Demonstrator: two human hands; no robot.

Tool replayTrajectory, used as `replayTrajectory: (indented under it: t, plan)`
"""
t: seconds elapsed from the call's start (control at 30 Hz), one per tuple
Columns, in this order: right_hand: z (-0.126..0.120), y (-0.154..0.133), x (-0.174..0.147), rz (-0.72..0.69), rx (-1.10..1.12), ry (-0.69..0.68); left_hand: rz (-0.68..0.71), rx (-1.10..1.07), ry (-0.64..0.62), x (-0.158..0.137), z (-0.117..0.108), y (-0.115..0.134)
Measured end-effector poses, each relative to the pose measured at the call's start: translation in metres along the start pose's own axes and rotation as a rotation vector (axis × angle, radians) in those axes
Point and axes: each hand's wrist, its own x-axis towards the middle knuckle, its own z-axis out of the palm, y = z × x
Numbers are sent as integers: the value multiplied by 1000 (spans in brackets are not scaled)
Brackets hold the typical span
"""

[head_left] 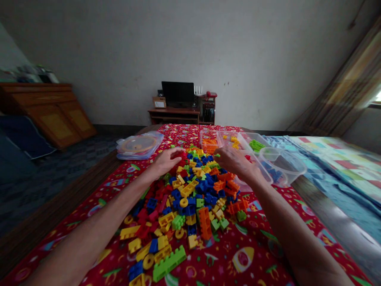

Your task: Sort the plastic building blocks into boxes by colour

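A heap of plastic building bricks (205, 184) in red, yellow, blue, green and orange lies spread on a red patterned cloth (229, 246). At the heap's far left side, my left hand (167, 162) curls its thumb and fingers around a red building brick (181, 155). My right hand (233, 161) is at the far right side, beside the clear containers. Its fingers are pinched together, with a small green building brick (218, 155) showing at the tips. The back of that hand hides most of its grip.
Clear plastic containers stand at the right: one with orange bricks (210, 146), others with yellow bricks (235, 142) and green bricks (256, 145), and a round tub (293, 167). Stacked lids (139, 145) lie at the far left. A bed (342, 159) adjoins on the right.
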Motion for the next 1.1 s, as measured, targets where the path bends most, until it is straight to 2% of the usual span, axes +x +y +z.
replayTrajectory:
  t: [0.13, 0.2, 0.27, 0.37, 0.43, 0.5, 0.57, 0.63, 0.73, 0.83, 0.97, 1.1]
  plan:
    - [3, -10, -1, -54, 4, 3, 82, -195, -162, -13, 19, 24]
    - [4, -13, -2, -89, 19, 31, 142, -176, -224, -16, 25, 32]
    - [5, -13, -3, -131, 51, 47, 218, -11, -174, -13, 23, 34]
    - [12, -12, -1, -169, 141, 89, 287, 372, -8, -6, 5, 21]
    - [22, -12, 2, -221, 232, 128, 227, 562, 0, -3, -12, 4]
    - [32, -13, 5, -294, 304, 109, 68, 643, -73, -4, -26, -15]
    - [41, -16, 7, -346, 333, 30, -54, 635, -174, -8, -32, -29]
    - [45, -19, 7, -359, 342, -30, -80, 574, -246, -11, -26, -32]
    - [45, -23, 7, -368, 373, -30, -16, 476, -260, -12, -3, -21]
    - [45, -26, 10, -343, 407, 13, 19, 465, -221, -10, 15, -6]
    - [44, -29, 14, -210, 379, -10, 53, 353, -163, -10, 19, 11]
    - [41, -28, 12, -194, 357, 56, 158, 273, -223, -13, 18, 21]
